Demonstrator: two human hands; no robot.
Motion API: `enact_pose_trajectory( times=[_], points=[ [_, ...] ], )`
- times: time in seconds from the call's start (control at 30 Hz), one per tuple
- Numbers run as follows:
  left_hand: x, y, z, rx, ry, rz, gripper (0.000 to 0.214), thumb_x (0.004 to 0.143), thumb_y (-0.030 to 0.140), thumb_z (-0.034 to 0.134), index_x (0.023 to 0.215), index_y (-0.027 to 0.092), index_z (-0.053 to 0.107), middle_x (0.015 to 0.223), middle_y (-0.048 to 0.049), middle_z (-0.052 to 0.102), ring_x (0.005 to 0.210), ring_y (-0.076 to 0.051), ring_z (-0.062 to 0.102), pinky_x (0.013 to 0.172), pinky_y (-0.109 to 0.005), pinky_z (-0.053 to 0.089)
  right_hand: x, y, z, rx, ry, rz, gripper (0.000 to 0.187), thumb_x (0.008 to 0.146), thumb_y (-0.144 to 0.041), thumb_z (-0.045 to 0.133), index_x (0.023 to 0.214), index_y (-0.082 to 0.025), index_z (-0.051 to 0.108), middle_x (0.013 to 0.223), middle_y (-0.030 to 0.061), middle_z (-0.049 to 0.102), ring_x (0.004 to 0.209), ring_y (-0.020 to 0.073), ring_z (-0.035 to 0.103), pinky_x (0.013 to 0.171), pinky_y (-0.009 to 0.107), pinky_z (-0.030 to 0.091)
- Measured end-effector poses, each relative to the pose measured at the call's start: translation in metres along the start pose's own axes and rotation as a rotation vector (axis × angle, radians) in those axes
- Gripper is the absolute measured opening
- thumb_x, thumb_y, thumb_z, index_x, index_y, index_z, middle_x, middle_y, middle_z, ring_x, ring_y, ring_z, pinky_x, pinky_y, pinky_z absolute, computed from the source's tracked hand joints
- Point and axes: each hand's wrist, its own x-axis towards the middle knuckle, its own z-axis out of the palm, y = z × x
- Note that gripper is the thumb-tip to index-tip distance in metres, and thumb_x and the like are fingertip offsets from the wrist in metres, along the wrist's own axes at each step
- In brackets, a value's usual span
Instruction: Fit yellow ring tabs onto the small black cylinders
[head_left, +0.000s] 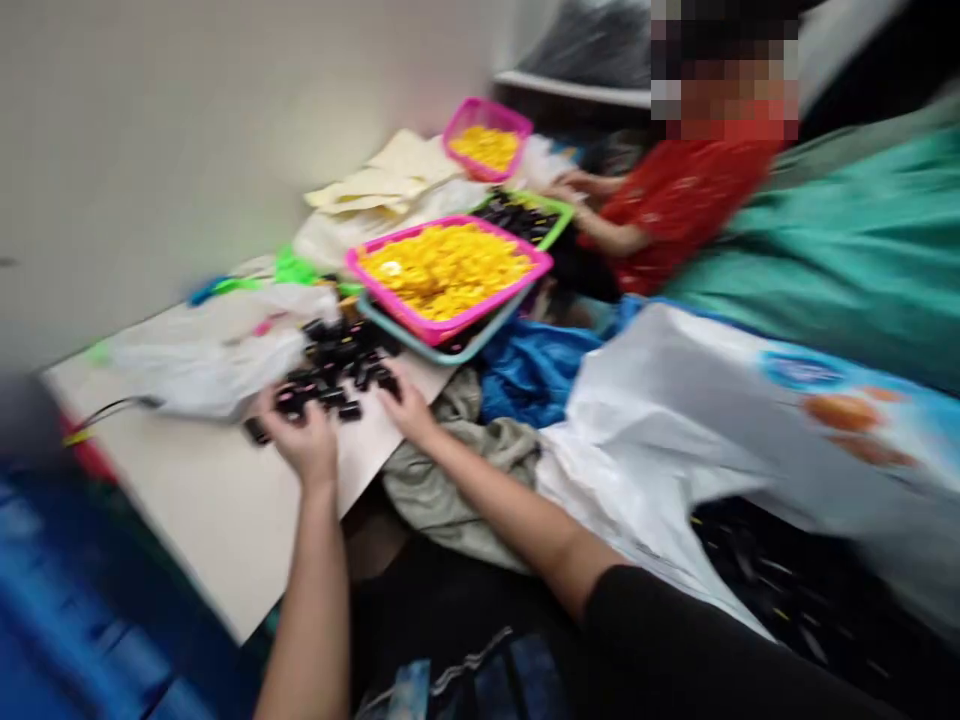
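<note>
The picture is smeared by motion. My left hand (300,432) rests on a heap of small black parts (341,365) lying on a pale board (217,500); its fingers curl over some of them. My right hand (407,405) reaches to the right edge of the same heap, fingertips touching the parts. The blur hides whether either hand grips a piece. Just beyond the heap stands a pink tray (480,305) filled with yellow parts (446,265).
A second pink tray (459,125) of yellow parts and a green tray (556,228) of black parts sit farther back. A person in a red top (679,205) works at them. White plastic bags (202,350), blue cloth (529,370) and a large white sack (675,430) surround me.
</note>
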Motion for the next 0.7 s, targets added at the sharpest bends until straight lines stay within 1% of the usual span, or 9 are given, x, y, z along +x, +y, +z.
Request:
enact_pose_trajectory(
  times=[0.03, 0.1, 0.17, 0.23, 0.37, 0.43, 0.5, 0.6, 0.7],
  points=[
    [-0.005, -0.007, -0.017, 0.019, -0.021, -0.023, 0.051, 0.081, 0.029, 0.06, 0.13, 0.017, 0.048, 0.129, -0.0117, 0.054, 0.119, -0.023, 0.055, 0.104, -0.039, 0.045, -0.003, 0.004, 0.001, 0.006, -0.06, 0.0, 0.047, 0.085, -0.028, 0.057, 0.13, -0.016, 0.052, 0.13, 0.0112, 0.059, 0.121, 0.022, 0.055, 0.105, 0.036, 0.042],
    [-0.019, -0.017, -0.04, 0.012, -0.161, -0.12, 0.038, 0.08, 0.033, 0.062, 0.114, 0.018, 0.058, 0.116, -0.0098, 0.063, 0.106, -0.021, 0.062, 0.095, -0.036, 0.051, -0.009, 0.01, 0.001, -0.028, -0.181, 0.03, 0.047, 0.083, -0.028, 0.059, 0.128, -0.018, 0.052, 0.116, 0.009, 0.064, 0.104, 0.0219, 0.062, 0.093, 0.037, 0.049],
    [-0.035, -0.023, -0.054, 0.041, -0.281, -0.172, 0.034, 0.078, 0.034, 0.064, 0.108, 0.019, 0.061, 0.114, -0.0087, 0.065, 0.106, -0.02, 0.063, 0.094, -0.035, 0.051, -0.014, 0.008, -0.001, -0.133, -0.28, -0.021, 0.044, 0.082, -0.026, 0.06, 0.125, -0.019, 0.055, 0.114, 0.0093, 0.064, 0.104, 0.0231, 0.061, 0.092, 0.038, 0.048],
    [-0.047, -0.026, -0.064, 0.083, -0.324, -0.208, 0.037, 0.078, 0.034, 0.065, 0.112, 0.021, 0.059, 0.117, -0.0083, 0.065, 0.108, -0.02, 0.063, 0.094, -0.035, 0.051, -0.019, -0.004, -0.006, -0.236, -0.391, -0.07, 0.046, 0.083, -0.025, 0.059, 0.129, -0.021, 0.054, 0.114, 0.0096, 0.063, 0.104, 0.023, 0.06, 0.091, 0.037, 0.047],
    [-0.055, -0.028, -0.076, 0.19, -0.376, -0.25, 0.04, 0.076, 0.03, 0.067, 0.113, 0.021, 0.056, 0.113, -0.0077, 0.066, 0.099, -0.019, 0.065, 0.086, -0.034, 0.052, -0.027, -0.037, -0.01, -0.42, -0.556, -0.02, 0.047, 0.086, -0.03, 0.059, 0.131, -0.019, 0.05, 0.1, 0.0071, 0.066, 0.087, 0.0208, 0.064, 0.079, 0.033, 0.048],
    [-0.054, -0.032, -0.077, 0.209, -0.399, -0.242, 0.036, 0.074, 0.028, 0.069, 0.107, 0.02, 0.058, 0.107, -0.0072, 0.066, 0.095, -0.019, 0.065, 0.083, -0.033, 0.053, -0.03, -0.048, -0.004, -0.502, -0.696, -0.062, 0.038, 0.084, -0.032, 0.064, 0.12, -0.021, 0.056, 0.1, 0.0065, 0.068, 0.088, 0.021, 0.065, 0.078, 0.031, 0.047],
    [-0.051, -0.036, -0.075, 0.192, -0.344, -0.223, 0.034, 0.074, 0.029, 0.069, 0.104, 0.019, 0.057, 0.106, -0.0076, 0.065, 0.094, -0.019, 0.065, 0.084, -0.033, 0.053, -0.03, -0.05, 0.008, -0.579, -0.811, -0.128, 0.032, 0.083, -0.031, 0.067, 0.112, -0.022, 0.061, 0.107, 0.0079, 0.068, 0.097, 0.0225, 0.065, 0.082, 0.031, 0.047],
    [-0.046, -0.041, -0.073, 0.255, -0.242, -0.167, 0.033, 0.076, 0.027, 0.068, 0.105, 0.019, 0.055, 0.109, -0.0087, 0.064, 0.101, -0.021, 0.063, 0.093, -0.037, 0.05, -0.025, -0.043, 0.031, -0.65, -0.79, -0.13, 0.036, 0.085, -0.033, 0.066, 0.118, -0.021, 0.06, 0.114, 0.0108, 0.067, 0.102, 0.0242, 0.064, 0.084, 0.033, 0.046],
    [-0.042, -0.044, -0.072, 0.373, -0.22, -0.118, 0.051, 0.076, 0.019, 0.068, 0.123, 0.02, 0.05, 0.114, -0.0099, 0.064, 0.112, -0.025, 0.058, 0.103, -0.044, 0.043, -0.016, -0.035, 0.047, -0.63, -0.725, -0.139, 0.055, 0.082, -0.032, 0.069, 0.132, -0.019, 0.05, 0.121, 0.012, 0.065, 0.105, 0.0251, 0.063, 0.086, 0.034, 0.046]
  ],
)
